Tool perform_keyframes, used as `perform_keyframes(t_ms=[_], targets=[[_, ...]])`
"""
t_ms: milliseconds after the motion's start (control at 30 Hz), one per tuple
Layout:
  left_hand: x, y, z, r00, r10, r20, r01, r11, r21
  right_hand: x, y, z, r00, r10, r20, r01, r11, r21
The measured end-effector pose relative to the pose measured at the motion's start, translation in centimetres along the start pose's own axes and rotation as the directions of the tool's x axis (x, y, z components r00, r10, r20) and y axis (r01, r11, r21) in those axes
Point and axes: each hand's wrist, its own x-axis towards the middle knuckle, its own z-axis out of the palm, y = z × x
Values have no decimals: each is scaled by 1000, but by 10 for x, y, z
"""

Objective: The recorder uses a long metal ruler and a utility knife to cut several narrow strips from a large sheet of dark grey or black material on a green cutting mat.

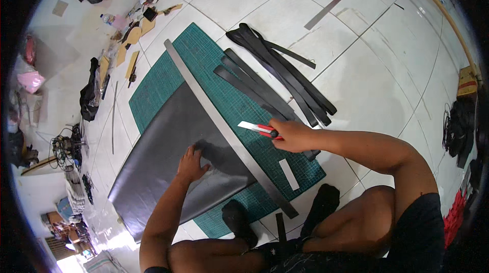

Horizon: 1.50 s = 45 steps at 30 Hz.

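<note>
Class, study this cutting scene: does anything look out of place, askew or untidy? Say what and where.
The cut black strips lie in a loose, crossing heap half off the green cutting mat. A second metal ruler lies apart on the floor tiles. Scraps litter the floor along the left.

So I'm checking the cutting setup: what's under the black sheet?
The green cutting mat lies under the black sheet, showing past its edges. The covered mat area is hidden. On top rest the left hand and the long metal ruler.
</note>
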Motion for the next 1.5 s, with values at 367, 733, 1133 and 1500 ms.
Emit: perform_keyframes(t_ms=[367,733,1133,1500], targets=[[13,-15,-12,965,127,-229,-166,973,-160,-61,-11,-16,986,136,93,-111,966,-233],[110,-47,2,787,-1,-617,-205,943,-263,-104,-96,-6,919,394,-4,-384,893,-234],[148,3,-31,882,-60,-467,-124,927,-354,-25,-98,152,784,568,-251,-523,822,226],[150,0,-52,942,-38,-333,-66,953,-297,-38,-75,207,730,524,-438,-508,845,164]])
